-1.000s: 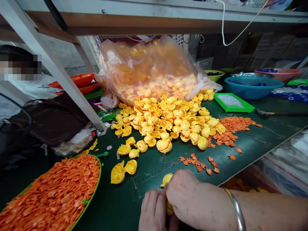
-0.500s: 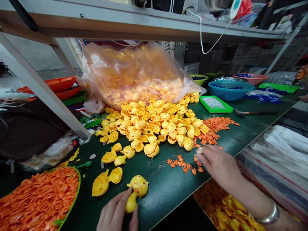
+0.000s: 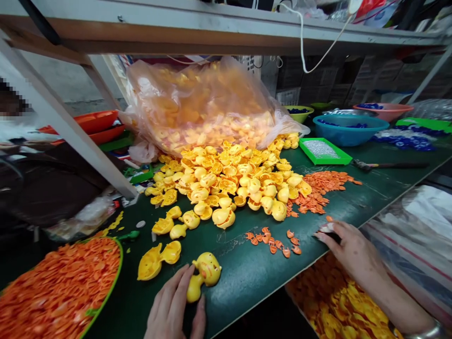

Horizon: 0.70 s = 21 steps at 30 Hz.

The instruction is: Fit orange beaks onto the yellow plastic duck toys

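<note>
My left hand (image 3: 174, 301) is closed around the lower part of a yellow plastic duck shell (image 3: 209, 268), holding it at the table's front edge. An opened yellow shell (image 3: 150, 262) lies just left of it. Over the front edge on the right, my right hand (image 3: 356, 252) has thumb and index finger brought together; a white covering (image 3: 326, 228) shows at a fingertip, and anything pinched there is hidden. Beyond these fingers lies a single orange piece (image 3: 329, 218). Several small orange pieces (image 3: 273, 242) are spread on the green table between my hands.
A heap of yellow shells (image 3: 226, 181) spills from a clear bag (image 3: 205, 103). Right of it are an orange pile (image 3: 318, 188), a green tray (image 3: 326, 160) and a blue basin (image 3: 349, 134). An orange-filled basin (image 3: 63, 287) stands left; a shelf (image 3: 226, 33) crosses above.
My right hand has moved right, away from the scattered orange pieces. My left hand still holds the duck shell, turned slightly. The view has shifted a little.
</note>
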Tool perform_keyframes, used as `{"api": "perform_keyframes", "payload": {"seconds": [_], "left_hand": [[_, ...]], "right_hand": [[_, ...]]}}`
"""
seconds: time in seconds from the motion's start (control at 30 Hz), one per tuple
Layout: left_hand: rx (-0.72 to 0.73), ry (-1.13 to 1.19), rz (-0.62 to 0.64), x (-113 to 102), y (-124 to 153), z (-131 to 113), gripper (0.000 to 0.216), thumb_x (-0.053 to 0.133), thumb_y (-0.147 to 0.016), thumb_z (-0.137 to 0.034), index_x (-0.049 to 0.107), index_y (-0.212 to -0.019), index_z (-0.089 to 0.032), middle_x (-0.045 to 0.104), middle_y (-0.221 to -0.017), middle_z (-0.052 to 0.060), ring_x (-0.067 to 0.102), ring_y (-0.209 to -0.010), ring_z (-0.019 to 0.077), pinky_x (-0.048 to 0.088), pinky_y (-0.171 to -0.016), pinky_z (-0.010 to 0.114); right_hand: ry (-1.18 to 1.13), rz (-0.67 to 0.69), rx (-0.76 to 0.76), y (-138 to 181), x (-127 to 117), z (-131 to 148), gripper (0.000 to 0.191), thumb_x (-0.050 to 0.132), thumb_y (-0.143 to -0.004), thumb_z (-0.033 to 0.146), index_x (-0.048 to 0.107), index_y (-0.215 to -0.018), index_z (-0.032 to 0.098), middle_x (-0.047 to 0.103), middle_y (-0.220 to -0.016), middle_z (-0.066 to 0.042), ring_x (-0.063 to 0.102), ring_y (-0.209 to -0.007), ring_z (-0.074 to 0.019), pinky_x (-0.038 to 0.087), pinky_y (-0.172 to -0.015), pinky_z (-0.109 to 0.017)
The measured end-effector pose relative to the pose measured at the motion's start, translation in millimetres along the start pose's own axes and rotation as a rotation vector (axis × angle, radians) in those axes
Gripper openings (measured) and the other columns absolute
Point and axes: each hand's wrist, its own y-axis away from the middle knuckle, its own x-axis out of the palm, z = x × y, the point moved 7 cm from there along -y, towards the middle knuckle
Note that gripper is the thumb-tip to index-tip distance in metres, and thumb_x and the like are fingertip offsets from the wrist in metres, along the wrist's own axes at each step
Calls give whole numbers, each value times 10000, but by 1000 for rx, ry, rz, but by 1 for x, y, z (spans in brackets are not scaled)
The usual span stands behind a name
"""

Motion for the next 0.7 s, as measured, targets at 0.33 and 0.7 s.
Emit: {"api": "perform_keyframes", "payload": {"seconds": [0.33, 0.7], "left_hand": [[-28, 86, 155, 9, -22, -48, 473, 483, -889, -376, 411, -1315, -184, 574, -1249, 95, 556, -1094, 218, 505, -896, 370], [-3, 116, 143, 12, -17, -56, 504, 523, -871, -368, 409, -1330, -195, 570, -1256, 84, 549, -1098, 217, 503, -881, 347]], "right_hand": [[-561, 64, 187, 15, -10, 56, 320, 554, -787, 531, 669, -861, 241, 715, -895, -23, 668, -836, -219, 535, -739, -294], [-1013, 448, -85, 21, 8, 182, 147, 542, -852, 199, 687, -826, 204, 668, -823, -12, 623, -784, -129, 491, -724, -221]]}}
